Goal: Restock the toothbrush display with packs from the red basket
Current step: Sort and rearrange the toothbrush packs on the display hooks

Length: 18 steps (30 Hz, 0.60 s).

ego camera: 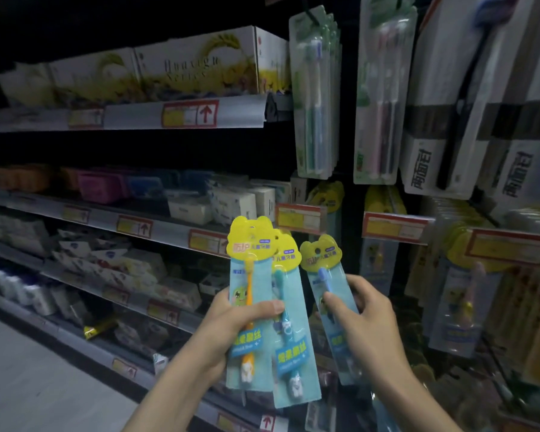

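My left hand (pixel 231 322) grips two children's toothbrush packs, each with a yellow bear-shaped header and a light blue card. The front pack (pixel 247 269) holds an orange brush. Behind it, the second pack (pixel 290 347) holds a teal brush. My right hand (pixel 362 310) pinches a third pack (pixel 326 275) with a blue brush, held just right of the other two. Both hands are raised in front of the toothbrush display (pixel 384 232), where similar yellow-topped packs hang on pegs. The red basket is not in view.
Adult toothbrush packs (pixel 317 98) hang higher on the display, with larger white packs (pixel 468 120) to the right. Price tags (pixel 393 227) sit on the peg ends. Shelves of boxed goods (pixel 181 76) run along the left above the floor (pixel 28 369).
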Each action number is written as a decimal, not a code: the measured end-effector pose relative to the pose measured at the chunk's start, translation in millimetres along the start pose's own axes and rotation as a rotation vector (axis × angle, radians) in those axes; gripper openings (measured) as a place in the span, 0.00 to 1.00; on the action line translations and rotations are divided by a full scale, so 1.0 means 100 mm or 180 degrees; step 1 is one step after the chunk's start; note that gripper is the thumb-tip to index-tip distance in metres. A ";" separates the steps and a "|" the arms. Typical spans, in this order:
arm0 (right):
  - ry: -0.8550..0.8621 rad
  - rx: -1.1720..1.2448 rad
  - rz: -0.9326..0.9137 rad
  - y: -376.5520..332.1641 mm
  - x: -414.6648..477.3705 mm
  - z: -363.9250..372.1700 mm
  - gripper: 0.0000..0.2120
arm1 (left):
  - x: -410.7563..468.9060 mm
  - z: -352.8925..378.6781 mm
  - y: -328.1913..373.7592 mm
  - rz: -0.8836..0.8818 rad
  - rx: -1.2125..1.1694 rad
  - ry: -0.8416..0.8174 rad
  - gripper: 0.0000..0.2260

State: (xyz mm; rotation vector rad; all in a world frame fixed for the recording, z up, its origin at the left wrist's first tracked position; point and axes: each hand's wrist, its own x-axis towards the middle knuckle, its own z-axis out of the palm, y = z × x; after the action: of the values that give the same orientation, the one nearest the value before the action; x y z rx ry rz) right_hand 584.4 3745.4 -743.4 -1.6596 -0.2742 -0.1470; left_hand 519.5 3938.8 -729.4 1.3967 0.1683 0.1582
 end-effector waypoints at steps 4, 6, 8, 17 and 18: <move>0.0031 0.0157 0.0131 0.01 0.02 -0.03 0.09 | 0.04 -0.03 0.01 0.0093 -0.0084 -0.0084 0.27; 0.0021 0.0171 0.0154 0.01 0.03 -0.05 0.10 | 0.04 -0.05 0.02 0.0100 -0.0153 -0.0115 0.29; -0.0010 0.0223 0.0197 0.01 0.04 -0.06 0.13 | 0.07 -0.07 0.04 0.0139 -0.0191 -0.0140 0.28; -0.0149 0.0223 -0.0090 -0.02 0.06 0.02 0.16 | 0.24 -0.14 0.25 0.0356 -0.0202 -0.0351 0.29; -0.0134 0.0278 -0.0094 -0.02 0.07 0.03 0.15 | 0.26 -0.15 0.25 0.0364 -0.0189 -0.0382 0.29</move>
State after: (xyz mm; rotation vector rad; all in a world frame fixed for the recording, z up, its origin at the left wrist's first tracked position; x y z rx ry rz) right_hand 590.4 3749.4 -739.8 -1.5740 -0.3326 -0.1207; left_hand 541.1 3963.1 -707.5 1.3529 -0.0158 0.1723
